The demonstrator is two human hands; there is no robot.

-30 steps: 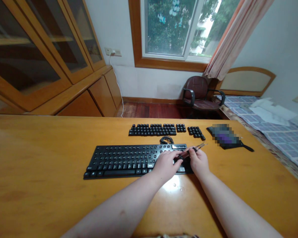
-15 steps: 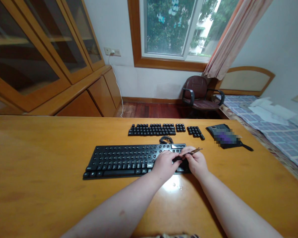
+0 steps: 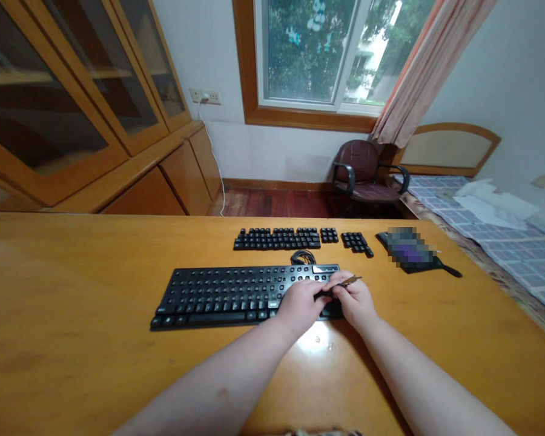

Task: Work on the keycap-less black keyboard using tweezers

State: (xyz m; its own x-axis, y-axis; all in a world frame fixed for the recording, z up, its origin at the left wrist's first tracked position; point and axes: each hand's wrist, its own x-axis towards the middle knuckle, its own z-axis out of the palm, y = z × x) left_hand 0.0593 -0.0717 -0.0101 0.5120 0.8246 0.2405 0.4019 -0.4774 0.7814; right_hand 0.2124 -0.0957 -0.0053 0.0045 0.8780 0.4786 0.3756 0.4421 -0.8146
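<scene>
A black keyboard (image 3: 227,297) lies on the table with most keycaps off, so its small key stems show; the bottom row and some keys above it still have caps. Over its right end my two hands meet. My right hand (image 3: 358,303) is closed round a slim dark tool with a thin, brownish pronged tip (image 3: 353,280) pointing up and right. Fingers of my left hand (image 3: 302,303) pinch at a dark piece between the hands; whether it is part of that tool or a keycap is hidden.
Behind the keyboard, loose black keycaps (image 3: 277,238) stand in grouped rows, with a coiled cable (image 3: 303,257) in front of them. A dark pouch (image 3: 424,265) with a strap lies at the right. Beyond the wooden table (image 3: 91,339) are a chair (image 3: 361,172) and a bed (image 3: 449,188).
The tool's tip has dipped slightly and shifted left as my right hand turned a little. My left hand stays almost in place. The keyboard and keycap groups look unchanged.
</scene>
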